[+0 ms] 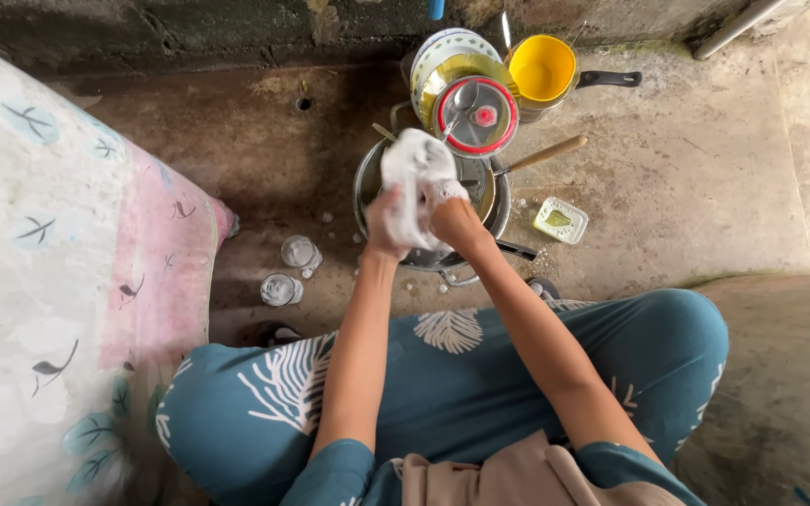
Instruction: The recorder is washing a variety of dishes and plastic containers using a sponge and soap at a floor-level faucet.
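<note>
My left hand [384, 223] and my right hand [452, 214] are both closed around a foam-covered white item [414, 161], held over a metal pot [364, 184] on the concrete floor. Suds hide the item's shape, so I cannot tell what it is. Foam also covers my right hand's fingers. Behind the pot is a stack of plates [442, 52] with a red-rimmed glass lid [475, 115] leaning on it. My knees in blue patterned trousers [461, 375] are bent in front of me.
A yellow saucepan [542, 67] with a black handle stands at the back. A wooden handle [546, 153] sticks out right of the pot. A small soap dish [561, 219] lies at right. Two upturned glasses [299, 251] [278, 290] stand at left, beside a floral cloth [67, 281].
</note>
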